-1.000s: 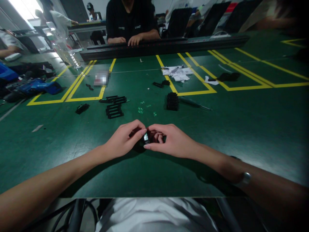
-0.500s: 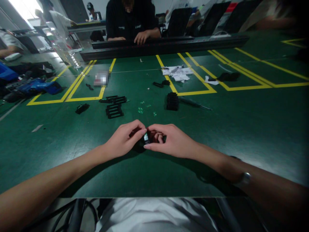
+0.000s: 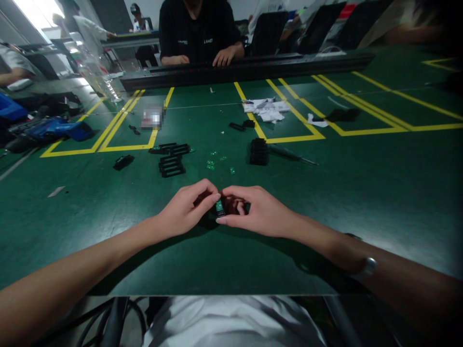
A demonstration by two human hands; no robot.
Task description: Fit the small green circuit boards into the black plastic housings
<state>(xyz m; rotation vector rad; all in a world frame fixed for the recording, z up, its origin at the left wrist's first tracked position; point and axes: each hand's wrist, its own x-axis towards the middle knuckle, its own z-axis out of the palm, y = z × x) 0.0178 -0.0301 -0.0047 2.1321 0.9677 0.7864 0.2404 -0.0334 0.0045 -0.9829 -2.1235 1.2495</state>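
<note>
Between my two hands is a small black plastic frame with a green circuit board point(image 3: 220, 207) showing on it. My left hand point(image 3: 188, 205) pinches its upper end between thumb and forefinger. My right hand point(image 3: 258, 209) grips it from the other side, thumb at the lower end and forefinger at the top, the remaining fingers curled behind. Beyond my hands lie several loose green circuit boards point(image 3: 211, 165). A group of black plastic frames point(image 3: 171, 166) sits to their left, and a stack of black frames point(image 3: 258, 152) to their right.
A screwdriver point(image 3: 292, 154) lies beside the stack. Crumpled white paper point(image 3: 267, 110) is farther back, near yellow tape lines. A single black part point(image 3: 123, 162) and blue tools point(image 3: 58, 129) lie left. A long black bar point(image 3: 217, 71) crosses the far edge, where a person in black point(image 3: 200, 33) sits.
My hands stay almost still around the frame. The board in it now looks green where it glared white before. The person opposite has shifted slightly, with a hand farther right.
</note>
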